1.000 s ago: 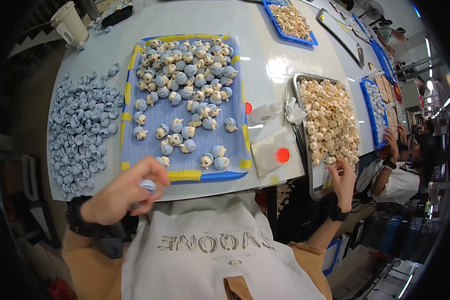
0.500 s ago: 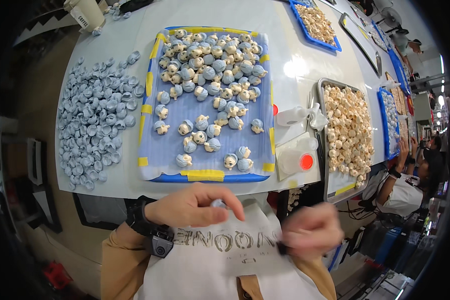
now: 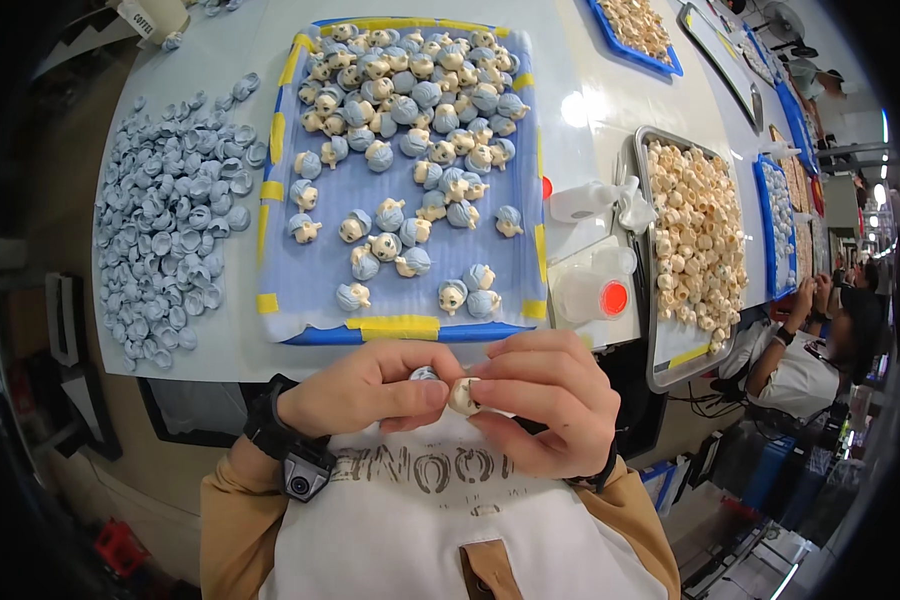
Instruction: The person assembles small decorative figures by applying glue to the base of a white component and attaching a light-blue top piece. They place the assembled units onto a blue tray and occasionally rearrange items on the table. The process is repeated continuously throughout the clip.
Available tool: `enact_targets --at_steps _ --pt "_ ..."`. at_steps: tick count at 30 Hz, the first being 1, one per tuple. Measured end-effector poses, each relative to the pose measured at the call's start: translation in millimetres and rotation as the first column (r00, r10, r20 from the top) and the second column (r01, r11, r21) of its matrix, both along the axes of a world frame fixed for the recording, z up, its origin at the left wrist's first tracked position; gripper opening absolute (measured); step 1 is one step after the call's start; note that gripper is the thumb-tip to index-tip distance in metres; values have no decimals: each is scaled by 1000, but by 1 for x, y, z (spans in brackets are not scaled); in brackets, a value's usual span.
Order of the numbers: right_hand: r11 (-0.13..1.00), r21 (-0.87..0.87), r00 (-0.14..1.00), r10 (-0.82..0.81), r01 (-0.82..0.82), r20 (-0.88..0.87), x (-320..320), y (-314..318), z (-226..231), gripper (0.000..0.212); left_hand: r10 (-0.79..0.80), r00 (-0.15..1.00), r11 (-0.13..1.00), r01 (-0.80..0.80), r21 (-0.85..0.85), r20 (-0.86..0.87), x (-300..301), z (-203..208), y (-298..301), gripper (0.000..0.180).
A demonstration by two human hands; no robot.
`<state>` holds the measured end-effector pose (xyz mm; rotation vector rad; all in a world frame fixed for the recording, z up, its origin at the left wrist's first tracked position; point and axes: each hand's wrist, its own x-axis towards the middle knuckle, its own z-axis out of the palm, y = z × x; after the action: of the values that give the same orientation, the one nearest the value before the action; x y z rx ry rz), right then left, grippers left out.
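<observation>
In front of my chest, my left hand [image 3: 365, 390] is closed around a small blue hair shell [image 3: 424, 373]. My right hand [image 3: 560, 400] pinches a cream doll head [image 3: 463, 397] with dark face markings, close beside the shell. Fingers cover much of both pieces. Just beyond my hands lies a blue lined tray [image 3: 315, 285] edged with yellow tape. Assembled doll heads with blue hair [image 3: 410, 95] crowd its far half, and several more are scattered nearer. Loose blue shells [image 3: 170, 230] spread over the table at the left.
At right, a metal tray [image 3: 660, 370] holds cream heads [image 3: 695, 240]. Between the trays are a white bottle [image 3: 580, 203] and a clear container with a red cap [image 3: 613, 298]. Another blue tray [image 3: 635, 62] stands farther back. A co-worker [image 3: 820, 350] sits at far right.
My right hand has moved in leftward from the right and now shows a cream head in its fingers. Both hands have come together higher up. The view has shifted slightly.
</observation>
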<state>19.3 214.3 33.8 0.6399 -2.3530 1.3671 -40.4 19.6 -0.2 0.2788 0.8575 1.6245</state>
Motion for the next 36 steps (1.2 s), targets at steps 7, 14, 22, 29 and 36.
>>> enact_targets --at_steps 7,14,22,29,36 --pt "1000 -30 997 0 2 81 3 6 0 31 -8 1000 998 6 -61 -30 1 2 5 22" --pt "992 -116 991 67 -54 112 6 6 -5 28 -38 999 995 38 -93 -6 -3 1 2 17" --pt "986 -161 986 68 -43 153 7 7 -5 30 -15 995 996 7 -90 -95 -4 1 1 21" --pt "990 -135 990 67 -49 128 1 8 -7 34 1 997 995 -9 -96 -79 -7 -3 3 22" --pt "999 -8 998 -43 43 50 7 24 5 36 108 994 994 -108 -8 -2 -4 -14 6 32"
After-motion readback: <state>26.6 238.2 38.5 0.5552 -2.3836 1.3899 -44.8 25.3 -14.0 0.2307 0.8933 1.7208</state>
